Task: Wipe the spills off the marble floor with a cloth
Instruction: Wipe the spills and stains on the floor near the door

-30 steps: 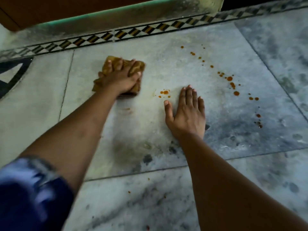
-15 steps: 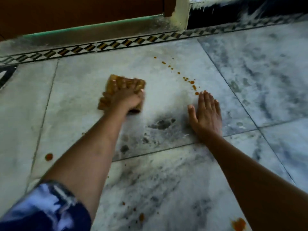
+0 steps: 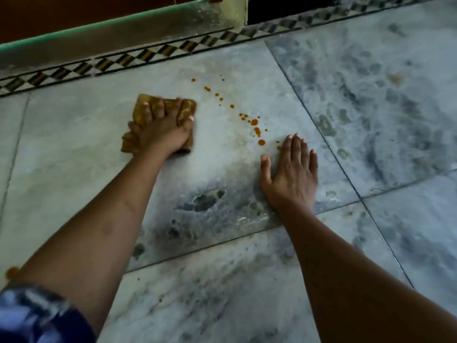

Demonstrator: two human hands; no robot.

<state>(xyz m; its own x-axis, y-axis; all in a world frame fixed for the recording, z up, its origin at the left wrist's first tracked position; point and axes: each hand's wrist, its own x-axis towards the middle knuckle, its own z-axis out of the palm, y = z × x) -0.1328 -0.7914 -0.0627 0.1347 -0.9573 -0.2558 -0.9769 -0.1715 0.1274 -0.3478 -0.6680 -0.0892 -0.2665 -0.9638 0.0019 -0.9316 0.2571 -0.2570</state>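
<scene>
Our right grip (image 3: 291, 169) has shifted since a second ago onto the lower end of the spills (image 3: 254, 122); it lies flat, fingers straight, released. With the left arm stretched forward, our left grip (image 3: 160, 131) clenches the folded ochre cloth (image 3: 186, 108) against the veined grey marble floor (image 3: 74, 157), left of those orange drops. Beyond we see a diamond-patterned border (image 3: 148, 54).

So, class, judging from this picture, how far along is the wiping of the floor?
Done: the marble just this side of the cloth shows no orange drops. In hand: the left hand holds the cloth down beside the spill; the right hand rests flat. Left: the trail of drops between the hands is unwiped, and one spot sits by the left sleeve.
</scene>
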